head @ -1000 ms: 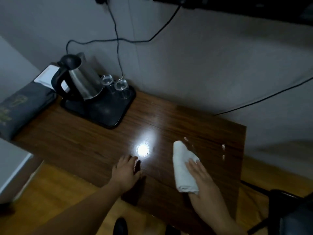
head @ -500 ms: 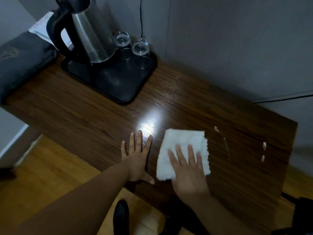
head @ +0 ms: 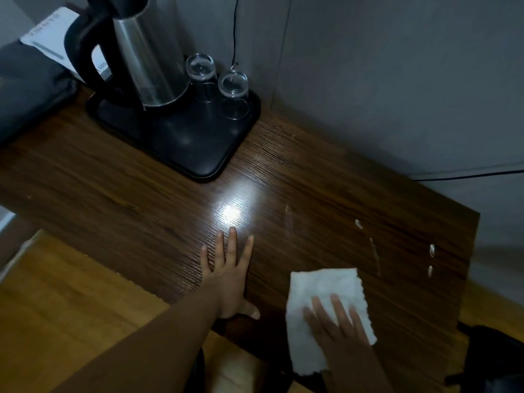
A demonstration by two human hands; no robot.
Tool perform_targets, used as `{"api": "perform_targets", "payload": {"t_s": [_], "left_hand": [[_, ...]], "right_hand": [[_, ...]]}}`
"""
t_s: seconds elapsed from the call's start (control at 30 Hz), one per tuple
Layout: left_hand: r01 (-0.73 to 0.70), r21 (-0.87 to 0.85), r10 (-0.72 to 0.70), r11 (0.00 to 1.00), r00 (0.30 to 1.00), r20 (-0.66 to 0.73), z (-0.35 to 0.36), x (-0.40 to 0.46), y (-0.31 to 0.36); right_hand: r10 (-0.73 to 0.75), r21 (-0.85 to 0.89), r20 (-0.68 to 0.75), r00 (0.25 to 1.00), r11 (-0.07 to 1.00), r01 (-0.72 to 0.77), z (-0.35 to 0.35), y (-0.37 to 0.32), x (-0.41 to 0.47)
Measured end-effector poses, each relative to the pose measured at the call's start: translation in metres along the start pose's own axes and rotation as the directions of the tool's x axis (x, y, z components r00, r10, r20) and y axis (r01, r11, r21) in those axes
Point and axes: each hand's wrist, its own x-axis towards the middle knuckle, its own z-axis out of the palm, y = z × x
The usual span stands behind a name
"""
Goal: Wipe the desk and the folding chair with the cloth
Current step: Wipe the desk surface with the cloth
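Pressing flat on the white cloth (head: pixel 326 302) at lower right of frame, the right hand (head: pixel 338 329) has its fingers straight and spread on top, nothing curled round the fabric. The left hand (head: pixel 228 275) lies palm down on the desk (head: pixel 119 199) at lower centre, fingers splayed, holding nothing, just bracing

The cloth sits near the desk's front edge, its lower corner hanging past it. White smears (head: pixel 431 251) are at right of frame, apart from the cloth, and a thin streak (head: pixel 375 256) runs between them and it

Risks as I read them:
- flat-palm hold only, so the cloth can bunch or slide out on a fast stroke, or drop off the front edge
- a sweep to the right could push residue off the right end toward the dark chair (head: pixel 493 358) at lower right corner rather than lift it
- strokes toward upper left run at the black tray (head: pixel 198 154); two upturned glasses (head: pixel 226 86) and the kettle (head: pixel 147 58) stand on it, so a nudge could tip a glass
- smears may just spread into streaks if the cloth is dry; can't tell if it's damp

Chair not yet wiped, mostly out of view
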Motion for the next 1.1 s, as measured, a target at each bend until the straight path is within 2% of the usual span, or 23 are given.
{"api": "perform_targets", "payload": {"t_s": [0.1,0.17,0.23,0.3,0.37,0.43,0.5,0.63,0.7,0.77,0.8,0.87,0.9,0.97,1.1], "left_hand": [[0.004,0.003,-0.004,1.000,1.000,0.004,-0.001,0.000,-0.001],[0.011,0.004,-0.011,1.000,1.000,0.000,-0.001,0.000,0.000],[0.016,0.009,-0.016,1.000,1.000,-0.005,-0.001,0.001,0.001],[0.015,0.019,-0.015,1.000,1.000,-0.002,-0.002,0.001,0.000],[0.010,0.029,-0.010,1.000,1.000,0.003,-0.001,0.000,0.000],[0.004,0.024,-0.004,1.000,1.000,0.007,-0.001,0.000,-0.001],[0.005,0.008,-0.005,1.000,1.000,0.013,-0.001,0.000,0.000],[0.008,-0.009,-0.008,1.000,1.000,0.024,-0.002,0.001,0.001],[0.005,-0.015,-0.004,1.000,1.000,0.030,-0.002,0.001,0.000],[0.006,-0.020,-0.006,1.000,0.999,0.040,-0.002,0.000,0.001],[0.010,-0.017,-0.009,1.000,0.999,0.041,-0.003,-0.001,0.001],[0.019,-0.010,-0.018,1.000,0.999,0.039,-0.002,-0.001,0.001],[0.021,-0.009,-0.020,1.000,0.999,0.037,-0.002,0.000,0.001],[0.024,-0.013,-0.023,1.000,0.999,0.038,-0.002,0.000,0.001],[0.027,-0.013,-0.026,1.000,0.998,0.048,-0.003,-0.002,0.001]], "right_hand": [[0.061,0.195,0.035,0.998,0.979,-0.066,-0.017,0.018,0.028],[0.189,0.349,0.018,0.982,0.919,-0.184,-0.040,0.024,0.078],[0.259,0.400,-0.032,0.965,0.888,-0.225,-0.063,0.021,0.136],[0.212,0.356,-0.063,0.975,0.918,-0.177,-0.076,0.004,0.174],[0.113,0.286,-0.081,0.990,0.954,-0.085,-0.072,-0.014,0.174],[-0.010,0.229,-0.079,0.997,0.973,0.028,-0.055,-0.023,0.138],[-0.052,0.208,-0.031,0.998,0.976,0.057,-0.031,-0.020,0.086],[0.178,0.169,-0.034,0.983,0.971,-0.170,0.017,0.015,-0.005],[0.328,0.183,0.039,0.944,0.926,-0.330,0.022,0.048,-0.019],[0.485,0.366,0.102,0.869,0.794,-0.486,0.011,0.077,-0.008],[0.533,0.467,0.113,0.839,0.717,-0.518,0.001,0.086,0.006],[0.590,0.571,-0.033,0.807,0.674,-0.469,-0.015,0.095,0.052],[0.584,0.573,-0.074,0.808,0.688,-0.445,-0.027,0.095,0.077],[0.509,0.541,-0.079,0.857,0.744,-0.392,-0.044,0.087,0.108],[0.206,0.437,-0.121,0.971,0.889,-0.134,-0.020,0.062,0.057]]}}
